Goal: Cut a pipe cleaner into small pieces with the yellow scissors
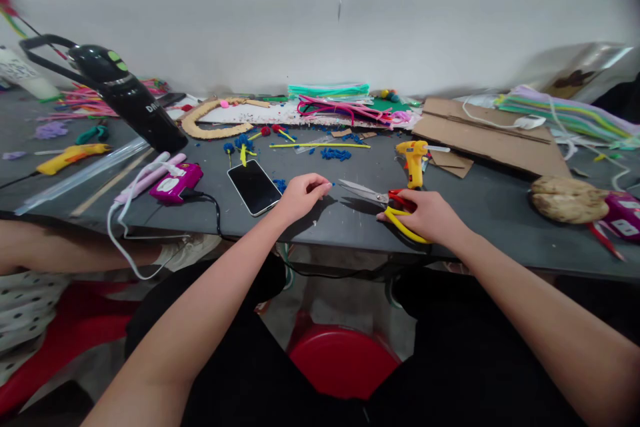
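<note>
My right hand [434, 215] grips a pair of scissors [367, 194] with one red and one yellow handle, blades pointing left. The blades look nearly closed. Just left of the tips, my left hand [306, 192] is closed in a pinch. A tiny blue piece [333, 184] shows at its fingertips. A phone [254, 187] with a dark screen lies beside my left wrist. Behind the hands are a pile of blue fuzzy bits [336, 155] and a yellow pipe cleaner [320, 145]. Blue fuzzy flowers [243, 142] lie beyond the phone.
A yellow glue gun [414, 161] stands behind the scissors. Cardboard [487, 133] lies at right, near a light brown lump [567, 199]. At left are a black bottle [137, 103], a purple charger [177, 182] with cables and another glue gun [73, 158]. Another person's leg [80, 247] is at left.
</note>
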{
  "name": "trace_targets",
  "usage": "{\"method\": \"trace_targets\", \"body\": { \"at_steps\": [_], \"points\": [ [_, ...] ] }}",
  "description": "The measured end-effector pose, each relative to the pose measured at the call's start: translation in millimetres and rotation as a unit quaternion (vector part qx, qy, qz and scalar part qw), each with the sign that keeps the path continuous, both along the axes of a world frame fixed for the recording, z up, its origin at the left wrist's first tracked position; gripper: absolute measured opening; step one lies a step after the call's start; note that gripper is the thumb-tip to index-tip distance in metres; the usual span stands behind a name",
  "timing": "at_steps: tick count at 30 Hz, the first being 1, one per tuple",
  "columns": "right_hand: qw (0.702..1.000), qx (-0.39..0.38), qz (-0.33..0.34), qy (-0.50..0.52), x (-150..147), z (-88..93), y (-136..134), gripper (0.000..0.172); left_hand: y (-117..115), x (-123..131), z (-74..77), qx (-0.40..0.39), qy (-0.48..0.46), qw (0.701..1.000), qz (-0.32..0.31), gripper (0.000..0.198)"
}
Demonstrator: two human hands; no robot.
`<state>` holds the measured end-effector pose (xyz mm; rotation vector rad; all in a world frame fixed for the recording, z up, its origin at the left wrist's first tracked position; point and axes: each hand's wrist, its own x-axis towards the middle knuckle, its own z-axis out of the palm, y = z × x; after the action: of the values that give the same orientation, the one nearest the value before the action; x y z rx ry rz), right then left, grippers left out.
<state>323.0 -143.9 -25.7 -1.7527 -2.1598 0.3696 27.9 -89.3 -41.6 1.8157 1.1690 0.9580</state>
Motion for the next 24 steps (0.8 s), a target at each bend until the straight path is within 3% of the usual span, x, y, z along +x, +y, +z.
{"method": "trace_targets", "body": {
  "at_steps": [9, 15, 24],
  "points": [
    [1.0, -0.023, 0.003, 0.006, 1.8, -0.1, -1.6, 0.05, 0.2, -0.2, -7.1, 0.039, 0.006, 0.999, -0.032, 0.017],
    [1.0, -0.029, -0.003, -0.009, 1.6, -0.5, 1.5, 0.052, -3.6, -0.4, -4.5, 0.07, 0.027, 0.997, -0.014, 0.015],
    [1.0, -0.025, 0.006, -0.009, 1.0, 1.1, -1.9, 0.049, -6.6, 2.7, -2.8, -0.01, -0.004, 1.0, 0.001, 0.011]
  ]
}}
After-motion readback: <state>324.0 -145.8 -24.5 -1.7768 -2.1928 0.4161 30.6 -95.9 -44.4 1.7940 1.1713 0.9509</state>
